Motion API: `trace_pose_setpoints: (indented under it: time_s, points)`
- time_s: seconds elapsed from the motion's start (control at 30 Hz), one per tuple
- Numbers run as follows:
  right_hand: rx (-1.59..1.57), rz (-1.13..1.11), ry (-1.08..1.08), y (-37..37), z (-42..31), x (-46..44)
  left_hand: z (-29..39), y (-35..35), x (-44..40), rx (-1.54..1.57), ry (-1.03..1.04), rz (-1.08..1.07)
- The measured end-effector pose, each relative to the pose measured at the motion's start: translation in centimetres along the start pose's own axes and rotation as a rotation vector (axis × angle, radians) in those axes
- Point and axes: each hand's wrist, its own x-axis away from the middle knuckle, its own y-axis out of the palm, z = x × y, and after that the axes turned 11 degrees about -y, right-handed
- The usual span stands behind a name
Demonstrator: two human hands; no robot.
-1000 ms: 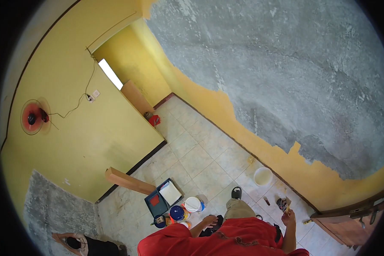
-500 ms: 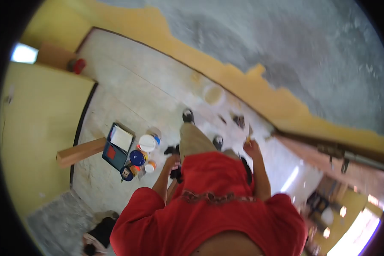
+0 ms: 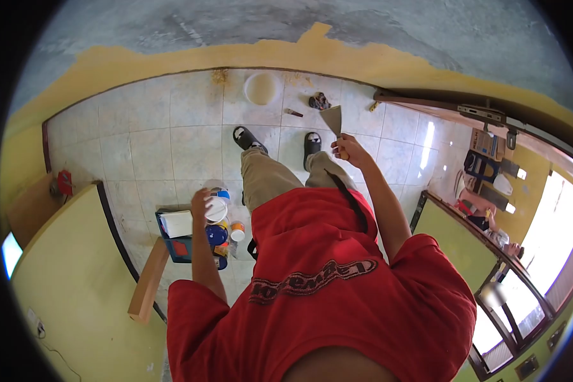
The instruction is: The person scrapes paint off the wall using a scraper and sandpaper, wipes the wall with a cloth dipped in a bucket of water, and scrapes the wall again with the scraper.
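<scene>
In my right hand is a putty knife, its broad flat blade pointing away toward the wall. My left hand hangs free above the floor on the left, fingers partly spread, nothing seen in it. Below and beside it are a white-lidded pail, a blue-lidded can and a small orange-and-white tub. A blue tray with a white sheet lies left of them. Past my feet, a whitish bucket, a small brush-like tool and a dark crumpled cloth are on the tiles.
A wall of yellow paint and bare grey plaster runs across the front. A brown door juts in at the right. At the left, a wooden post leans near a low wall. Another person is partly visible beyond the right-hand partition.
The view has swung round to the right, bringing the doorway and room beyond into view. My left hand has moved away from my hip, out toward the pails. The putty knife blade shows more clearly.
</scene>
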Motion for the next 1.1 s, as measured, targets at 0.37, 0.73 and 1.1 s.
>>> trace_pose_setpoints:
  time_s: [0.37, 0.73, 1.1]
  points:
    - [0.581, -0.226, -0.486, -6.1, -3.7, -5.2, 10.6, 15.6, 2.2, -0.109, 0.288, 0.095]
    - [1.171, -0.224, -0.857, -10.0, -12.9, -16.0, 14.2, 55.2, -5.6, 0.327, 0.325, -0.729]
    - [1.442, 0.054, -1.11, -8.6, -16.1, -18.4, 21.5, 68.1, -7.3, 1.207, 0.168, -1.258]
